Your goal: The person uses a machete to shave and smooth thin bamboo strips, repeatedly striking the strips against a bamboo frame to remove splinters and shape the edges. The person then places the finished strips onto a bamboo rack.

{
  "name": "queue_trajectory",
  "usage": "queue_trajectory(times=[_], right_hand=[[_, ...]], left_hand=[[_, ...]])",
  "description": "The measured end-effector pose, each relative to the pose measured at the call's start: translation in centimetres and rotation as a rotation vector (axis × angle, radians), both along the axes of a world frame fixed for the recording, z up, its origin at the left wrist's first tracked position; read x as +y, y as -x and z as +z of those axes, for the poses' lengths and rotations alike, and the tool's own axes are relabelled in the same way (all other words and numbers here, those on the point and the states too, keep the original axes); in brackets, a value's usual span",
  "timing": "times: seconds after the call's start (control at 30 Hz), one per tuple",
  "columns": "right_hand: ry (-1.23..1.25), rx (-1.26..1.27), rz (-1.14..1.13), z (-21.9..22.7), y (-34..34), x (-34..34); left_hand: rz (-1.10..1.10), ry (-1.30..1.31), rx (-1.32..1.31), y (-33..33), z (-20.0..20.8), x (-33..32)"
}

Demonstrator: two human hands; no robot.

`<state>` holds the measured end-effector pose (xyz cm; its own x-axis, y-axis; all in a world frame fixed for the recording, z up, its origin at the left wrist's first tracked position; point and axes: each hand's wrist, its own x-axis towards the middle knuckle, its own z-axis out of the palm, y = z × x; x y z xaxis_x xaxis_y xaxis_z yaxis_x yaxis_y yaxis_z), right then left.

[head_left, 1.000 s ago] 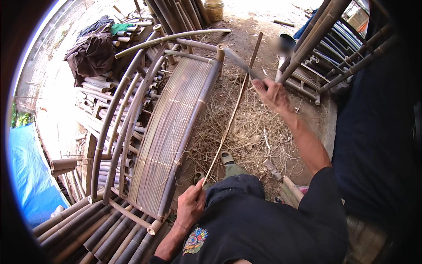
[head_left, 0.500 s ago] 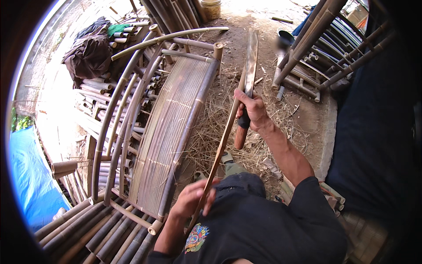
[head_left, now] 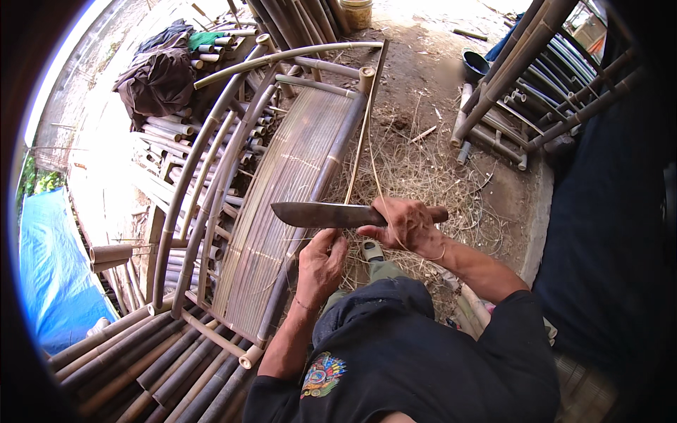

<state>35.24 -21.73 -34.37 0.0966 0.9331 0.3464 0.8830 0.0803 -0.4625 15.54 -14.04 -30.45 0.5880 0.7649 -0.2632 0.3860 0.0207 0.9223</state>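
Over the shaving-strewn ground, the right hand is closed around a knife, blade across a bamboo strip; the left hand pinches its near end, probably for steadiness.

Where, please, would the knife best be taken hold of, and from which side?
Probably by its handle, from the right: the broad blade points left, roughly level across the view, and the handle's end juts out to the right of the right hand, which grips it.
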Motion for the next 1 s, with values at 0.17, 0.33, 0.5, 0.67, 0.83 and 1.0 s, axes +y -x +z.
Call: queue_trajectory(times=[0.17, 0.33, 0.5, 0.67, 0.83, 1.0], right_hand=[[0.163, 0.063, -0.197, 0.2, -1.3, 0.1], [0.227, 0.133, -0.286, -0.9, -5.1, -0.4], [0.183, 0.091, -0.288, -1.6, -7.3, -0.8], [0.183, 0.058, -0.29, -3.7, -9.6, -1.4], [0.174, 0.001, -0.503, -3.5, -15.0, -2.2], [0.28, 0.045, -0.599, -3.3, -16.6, -2.1]], left_hand=[[-0.041, -0.08, 0.017, 0.4, 0.4, -0.7], [-0.126, -0.154, 0.014, 1.2, -0.4, -2.8], [-0.194, -0.288, 0.099, 0.9, 0.0, -2.9], [-0.232, -0.282, 0.158, 1.3, 0.7, -3.6], [-0.324, -0.263, 0.193, 4.6, 2.2, -3.9], [-0.417, -0.368, 0.203, 7.8, 2.2, -0.6]])
